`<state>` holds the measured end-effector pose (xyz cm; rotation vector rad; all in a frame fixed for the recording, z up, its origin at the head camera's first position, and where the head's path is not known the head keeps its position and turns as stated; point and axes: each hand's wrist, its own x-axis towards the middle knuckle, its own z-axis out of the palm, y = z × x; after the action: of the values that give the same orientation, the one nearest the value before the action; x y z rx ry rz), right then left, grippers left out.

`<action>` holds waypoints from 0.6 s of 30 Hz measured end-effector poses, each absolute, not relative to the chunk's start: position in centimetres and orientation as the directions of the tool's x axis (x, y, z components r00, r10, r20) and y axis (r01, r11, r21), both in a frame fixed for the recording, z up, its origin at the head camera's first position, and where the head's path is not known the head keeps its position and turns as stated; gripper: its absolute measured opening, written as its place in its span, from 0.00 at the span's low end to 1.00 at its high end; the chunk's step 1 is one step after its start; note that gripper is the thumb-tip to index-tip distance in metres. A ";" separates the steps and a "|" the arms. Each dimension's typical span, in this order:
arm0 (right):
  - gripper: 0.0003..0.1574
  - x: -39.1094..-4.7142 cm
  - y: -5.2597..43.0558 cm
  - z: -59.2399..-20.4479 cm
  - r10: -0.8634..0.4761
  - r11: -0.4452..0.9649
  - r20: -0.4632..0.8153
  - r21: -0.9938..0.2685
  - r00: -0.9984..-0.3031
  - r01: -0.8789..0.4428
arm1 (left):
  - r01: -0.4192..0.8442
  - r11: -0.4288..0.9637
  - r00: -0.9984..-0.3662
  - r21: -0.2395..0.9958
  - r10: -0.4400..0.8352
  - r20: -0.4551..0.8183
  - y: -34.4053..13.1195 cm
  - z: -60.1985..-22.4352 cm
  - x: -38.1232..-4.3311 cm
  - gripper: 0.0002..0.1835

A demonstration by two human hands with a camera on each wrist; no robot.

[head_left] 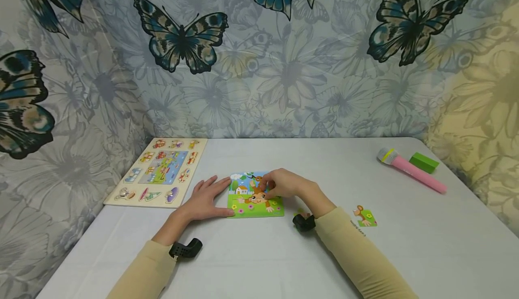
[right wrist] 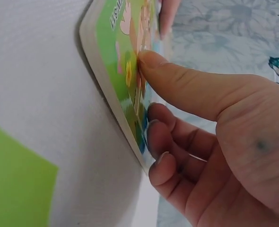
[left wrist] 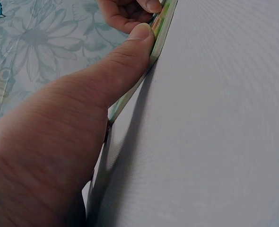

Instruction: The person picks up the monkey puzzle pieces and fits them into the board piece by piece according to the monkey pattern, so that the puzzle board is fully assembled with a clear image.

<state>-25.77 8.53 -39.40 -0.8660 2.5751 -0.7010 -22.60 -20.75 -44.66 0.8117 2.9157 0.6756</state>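
A small picture puzzle board (head_left: 243, 212), with a monkey, a house and flowers on green, lies at the middle of the table. My left hand (head_left: 206, 202) rests along its left side, fingers extended and thumb at the near corner. Over the upper right part of the board, my right hand (head_left: 287, 183) has its thumb and curled fingers on a puzzle piece (right wrist: 137, 101), whose edge stands slightly raised in the right wrist view. The fingers hide much of that piece. A loose monkey piece (head_left: 366, 217) lies to the right; another piece (head_left: 299, 211) is partly hidden behind the right wrist.
A larger cream picture board (head_left: 162, 195) lies at the back left. At the right are a pink toy microphone (head_left: 419, 174) and a green block (head_left: 424, 162). Each wrist wears a black strap device (head_left: 187, 248). Patterned butterfly cloth (head_left: 284, 74) hangs behind the white table.
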 end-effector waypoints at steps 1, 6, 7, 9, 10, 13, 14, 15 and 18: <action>0.08 -25.8 8.5 -39.4 -0.634 0.692 -0.152 -0.550 -0.759 -0.468 | 0.483 0.768 -0.862 0.421 0.501 0.076 -20.7 -44.6 -22.6 0.54; 0.08 -26.0 8.8 -39.7 -0.646 0.675 -0.146 -0.568 -0.749 -0.471 | 0.482 0.766 -0.862 0.426 0.501 0.075 -20.7 -44.5 -22.5 0.54; 0.08 -26.0 8.9 -39.7 -0.651 0.669 -0.144 -0.571 -0.745 -0.475 | 0.482 0.766 -0.862 0.426 0.501 0.075 -20.7 -44.5 -22.5 0.54; 0.09 -26.1 9.1 -39.7 -0.663 0.658 -0.138 -0.576 -0.736 -0.485 | 0.482 0.766 -0.862 0.425 0.501 0.075 -20.7 -44.5 -22.5 0.54; 0.09 -26.1 9.2 -39.6 -0.669 0.651 -0.134 -0.580 -0.731 -0.490 | 0.482 0.766 -0.862 0.424 0.501 0.076 -20.7 -44.6 -22.5 0.54; 0.10 -26.2 9.6 -39.3 -0.685 0.630 -0.119 -0.593 -0.719 -0.502 | 0.482 0.767 -0.862 0.424 0.500 0.077 -20.6 -44.6 -22.5 0.54; 0.10 -26.3 9.8 -39.2 -0.692 0.619 -0.109 -0.597 -0.713 -0.510 | 0.482 0.766 -0.863 0.425 0.500 0.077 -20.6 -44.6 -22.5 0.54; 0.10 -26.3 10.0 -39.0 -0.696 0.612 -0.103 -0.603 -0.711 -0.511 | 0.482 0.766 -0.863 0.426 0.499 0.079 -20.6 -44.6 -22.5 0.54; 0.11 -26.3 10.7 -38.5 -0.708 0.591 -0.087 -0.616 -0.701 -0.520 | 0.483 0.766 -0.862 0.425 0.500 0.079 -20.6 -44.7 -22.6 0.54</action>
<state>-26.34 10.70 -38.45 -0.9980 2.5000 -0.8153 -22.55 -20.59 -44.69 0.8116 2.9150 0.6847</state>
